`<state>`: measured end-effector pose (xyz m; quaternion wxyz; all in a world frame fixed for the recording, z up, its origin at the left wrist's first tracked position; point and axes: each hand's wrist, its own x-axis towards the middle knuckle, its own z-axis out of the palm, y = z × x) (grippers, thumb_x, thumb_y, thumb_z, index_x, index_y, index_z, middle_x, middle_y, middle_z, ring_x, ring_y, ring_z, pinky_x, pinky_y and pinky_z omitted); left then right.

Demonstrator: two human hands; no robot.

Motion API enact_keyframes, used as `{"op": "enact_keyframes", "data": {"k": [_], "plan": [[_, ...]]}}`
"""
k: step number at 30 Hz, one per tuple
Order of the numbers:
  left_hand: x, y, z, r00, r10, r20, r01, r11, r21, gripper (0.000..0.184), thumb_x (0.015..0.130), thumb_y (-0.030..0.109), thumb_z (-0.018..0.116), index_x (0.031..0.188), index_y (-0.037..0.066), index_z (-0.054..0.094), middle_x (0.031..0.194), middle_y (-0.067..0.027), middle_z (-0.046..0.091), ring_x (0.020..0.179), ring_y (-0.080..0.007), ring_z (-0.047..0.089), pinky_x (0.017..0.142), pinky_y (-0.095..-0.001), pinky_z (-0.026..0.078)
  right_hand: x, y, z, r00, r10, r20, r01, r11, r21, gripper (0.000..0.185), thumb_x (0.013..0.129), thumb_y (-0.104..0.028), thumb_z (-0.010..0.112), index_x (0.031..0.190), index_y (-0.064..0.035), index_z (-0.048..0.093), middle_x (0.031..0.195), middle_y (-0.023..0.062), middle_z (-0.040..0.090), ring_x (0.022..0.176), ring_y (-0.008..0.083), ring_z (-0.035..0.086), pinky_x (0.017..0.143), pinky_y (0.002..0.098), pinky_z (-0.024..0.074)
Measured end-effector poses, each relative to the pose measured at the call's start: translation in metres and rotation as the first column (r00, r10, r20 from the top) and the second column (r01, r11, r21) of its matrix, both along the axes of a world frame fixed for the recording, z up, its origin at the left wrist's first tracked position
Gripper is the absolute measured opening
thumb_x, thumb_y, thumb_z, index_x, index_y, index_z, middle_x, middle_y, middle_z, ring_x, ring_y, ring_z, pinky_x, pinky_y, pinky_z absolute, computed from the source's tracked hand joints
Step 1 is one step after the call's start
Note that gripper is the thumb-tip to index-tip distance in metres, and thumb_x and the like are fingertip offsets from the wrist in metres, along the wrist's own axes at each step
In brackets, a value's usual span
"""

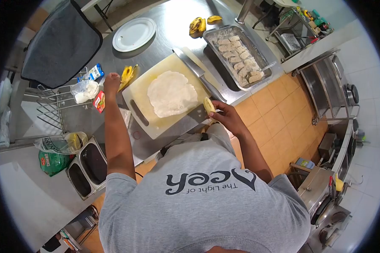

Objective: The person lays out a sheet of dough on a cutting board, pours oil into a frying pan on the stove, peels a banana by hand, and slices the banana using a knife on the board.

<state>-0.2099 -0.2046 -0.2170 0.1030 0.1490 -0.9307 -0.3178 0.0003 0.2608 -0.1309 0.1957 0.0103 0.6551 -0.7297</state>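
My right hand (224, 116) pinches a pale yellow peeled banana piece (208, 105) at the near right corner of the cutting board (156, 131). A flattened sheet of white dough (172, 94) lies on the board. Along the board's right side rests a large knife (194, 67), its handle toward my right hand. My left hand (112, 81) is closed beside a yellow banana peel (127, 76), left of the board; what its curled fingers hold, if anything, is hidden. A metal tray (210, 39) at the right holds several pale, floury pieces in rows.
A white plate (134, 34) and dark-spotted bananas (197, 26) sit at the far side of the steel table (169, 29). Left of my left hand are a bag of white powder (85, 91), a red packet (99, 101) and a blue packet (92, 72). Metal containers (93, 162) stand lower left.
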Motion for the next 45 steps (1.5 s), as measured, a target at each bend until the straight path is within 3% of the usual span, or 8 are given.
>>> {"op": "enact_keyframes", "data": {"k": [1, 5, 10, 17, 24, 27, 36, 45], "plan": [[0.006, 0.004, -0.004, 0.999, 0.027, -0.043, -0.037, 0.966, -0.255, 0.028, 0.082, 0.025, 0.064, 0.101, 0.005, 0.06, 0.075, -0.0094, 0.064, 0.074, -0.0274, 0.063, 0.07, -0.0366, 0.051, 0.0, -0.001, -0.003, 1.0, -0.016, -0.01, 0.016, 1.0, -0.004, 0.038, 0.087, -0.011, 0.067, 0.121, 0.0003, 0.054, 0.097, 0.0031, 0.062, 0.087, 0.0113, 0.061, 0.08, 0.0245, 0.0486], [0.035, 0.053, 0.023, 0.89, -0.19, -0.414, 0.113, 0.973, -0.204, 0.019, 0.082, 0.015, 0.063, 0.099, 0.007, 0.064, 0.09, -0.0106, 0.067, 0.085, -0.0303, 0.063, 0.076, -0.0402, 0.05, -0.007, -0.008, 0.005, 0.999, -0.04, -0.004, 0.04, 0.999, 0.014, 0.041, 0.085, -0.01, 0.068, 0.121, 0.0009, 0.053, 0.096, 0.0031, 0.062, 0.085, 0.0115, 0.062, 0.077, 0.0243, 0.0492], [0.08, 0.144, 0.057, 0.962, -0.242, -0.127, 0.263, 0.947, 0.183, 0.026, 0.079, 0.015, 0.068, 0.103, 0.005, 0.062, 0.093, -0.0098, 0.065, 0.092, -0.0264, 0.062, 0.073, -0.0343, 0.052, -0.018, -0.004, -0.009, 0.999, -0.037, -0.007, 0.036, 0.998, -0.043, 0.04, 0.085, -0.009, 0.068, 0.121, 0.0006, 0.052, 0.094, 0.003, 0.062, 0.082, 0.0111, 0.062, 0.075, 0.0241, 0.0493], [0.099, 0.155, 0.021, 0.983, -0.178, -0.036, 0.168, 0.966, -0.199, 0.037, 0.076, 0.022, 0.072, 0.106, 0.005, 0.059, 0.102, -0.0141, 0.061, 0.098, -0.0291, 0.059, 0.078, -0.0363, 0.049, -0.02, 0.025, -0.019, 0.993, -0.114, 0.032, 0.117, 0.986, -0.12, 0.036, 0.086, -0.011, 0.068, 0.118, -0.0002, 0.054, 0.093, 0.0017, 0.063, 0.083, 0.0099, 0.061, 0.074, 0.0238, 0.0481], [0.082, 0.149, 0.018, 0.954, -0.138, 0.267, 0.091, 0.979, 0.181, 0.043, 0.071, 0.031, 0.076, 0.098, 0.001, 0.062, 0.087, -0.0129, 0.066, 0.078, -0.0225, 0.064, 0.073, -0.0334, 0.049, -0.029, 0.062, -0.023, 0.998, 0.039, 0.039, -0.036, 0.995, -0.095, 0.035, 0.086, -0.013, 0.068, 0.117, -0.0019, 0.056, 0.09, 0.0006, 0.063, 0.081, 0.0084, 0.059, 0.074, 0.023, 0.0464], [0.08, 0.144, 0.027, 0.911, -0.172, 0.375, 0.167, 0.985, 0.046, 0.039, 0.075, 0.03, 0.072, 0.097, 0.0, 0.063, 0.088, -0.0135, 0.067, 0.081, -0.0231, 0.064, 0.075, -0.0337, 0.049, -0.044, 0.072, -0.023, 0.996, 0.093, 0.004, -0.092, 0.988, -0.122, 0.036, 0.086, -0.013, 0.069, 0.117, -0.0017, 0.056, 0.092, 0.0003, 0.062, 0.081, 0.0081, 0.058, 0.074, 0.0227, 0.0465], [0.099, 0.156, 0.036, 0.987, -0.098, -0.129, 0.065, 0.969, -0.24, 0.028, 0.079, 0.018, 0.069, 0.101, 0.004, 0.06, 0.108, -0.0133, 0.063, 0.099, -0.0346, 0.059, 0.087, -0.0419, 0.045, -0.09, 0.046, -0.015, 0.924, 0.379, -0.049, -0.38, 0.925, -0.01, 0.044, 0.083, -0.014, 0.071, 0.122, -0.0007, 0.054, 0.098, 0.002, 0.061, 0.086, 0.0072, 0.057, 0.075, 0.022, 0.0463], [0.201, 0.238, 0.041, 0.949, -0.291, -0.121, 0.275, 0.952, -0.133, 0.049, 0.077, 0.016, 0.07, 0.123, 0.005, 0.055, 0.12, -0.0148, 0.057, 0.116, -0.0322, 0.051, 0.101, -0.0462, 0.036, -0.123, -0.007, -0.022, 0.796, 0.585, -0.155, -0.563, 0.81, 0.164, 0.056, 0.075, -0.009, 0.078, 0.125, -0.0016, 0.053, 0.1, 0.0075, 0.063, 0.091, 0.0127, 0.06, 0.081, 0.0264, 0.0482]]}}
